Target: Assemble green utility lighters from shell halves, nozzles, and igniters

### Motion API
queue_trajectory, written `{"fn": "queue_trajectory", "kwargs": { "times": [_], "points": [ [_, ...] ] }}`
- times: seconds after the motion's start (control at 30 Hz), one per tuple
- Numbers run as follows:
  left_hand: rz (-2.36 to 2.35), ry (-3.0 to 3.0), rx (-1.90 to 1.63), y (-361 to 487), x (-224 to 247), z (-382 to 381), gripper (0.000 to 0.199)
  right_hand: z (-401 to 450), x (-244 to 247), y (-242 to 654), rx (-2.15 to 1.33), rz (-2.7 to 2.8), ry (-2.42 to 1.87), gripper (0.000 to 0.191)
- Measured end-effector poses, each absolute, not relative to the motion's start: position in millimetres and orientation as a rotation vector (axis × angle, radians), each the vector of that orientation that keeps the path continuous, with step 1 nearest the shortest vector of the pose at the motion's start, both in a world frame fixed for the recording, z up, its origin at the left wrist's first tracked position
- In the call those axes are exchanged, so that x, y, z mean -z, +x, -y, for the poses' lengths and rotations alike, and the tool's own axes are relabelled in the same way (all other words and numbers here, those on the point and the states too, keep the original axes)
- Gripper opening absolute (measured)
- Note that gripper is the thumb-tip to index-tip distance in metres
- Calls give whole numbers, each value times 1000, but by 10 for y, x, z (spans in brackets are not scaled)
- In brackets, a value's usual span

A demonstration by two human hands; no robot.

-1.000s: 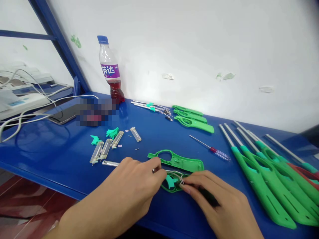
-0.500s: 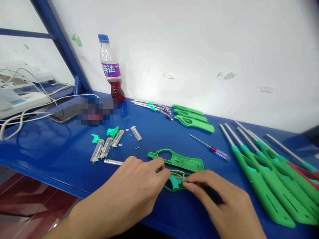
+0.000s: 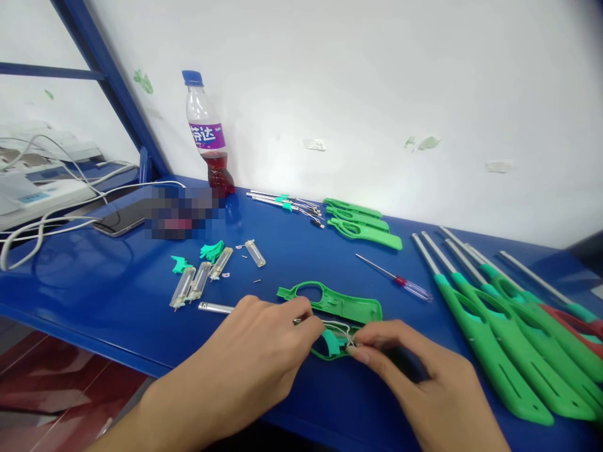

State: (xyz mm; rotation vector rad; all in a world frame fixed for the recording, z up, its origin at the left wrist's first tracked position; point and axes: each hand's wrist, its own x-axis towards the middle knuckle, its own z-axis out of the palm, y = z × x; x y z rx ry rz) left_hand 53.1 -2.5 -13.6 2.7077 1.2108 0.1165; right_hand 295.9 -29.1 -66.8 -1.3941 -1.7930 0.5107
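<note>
Head view: lower green shell (image 3: 330, 358) lay between the hands, near the bench's (image 3: 117, 295) front edge. Left hand (image 3: 268, 351) curled over the metal tube (image 3: 215, 307); its hold hidden, couldn't tell. Right hand (image 3: 438, 376) pinched white wires (image 3: 349, 336), thumb and forefinger nearly meeting. Over one second, teal trigger (image 3: 332, 343), tube and shell shifted slightly toward the bench's right edge: likely small adjustment.
</note>
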Motion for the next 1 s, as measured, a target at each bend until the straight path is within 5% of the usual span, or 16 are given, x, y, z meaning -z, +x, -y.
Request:
{"fn": "queue_trajectory", "kwargs": {
  "times": [0.27,0.53,1.0],
  "points": [
    [-1189,2826,-389,499,229,-57,23,281,706,2961,-391,1890,-1338,0],
    [-1163,2780,-261,468,237,-77,41,269,692,2946,-327,1950,-1294,3],
    [-1148,2742,-330,445,285,-82,39,275,676,2929,-305,1962,-1304,8]
  ]
}}
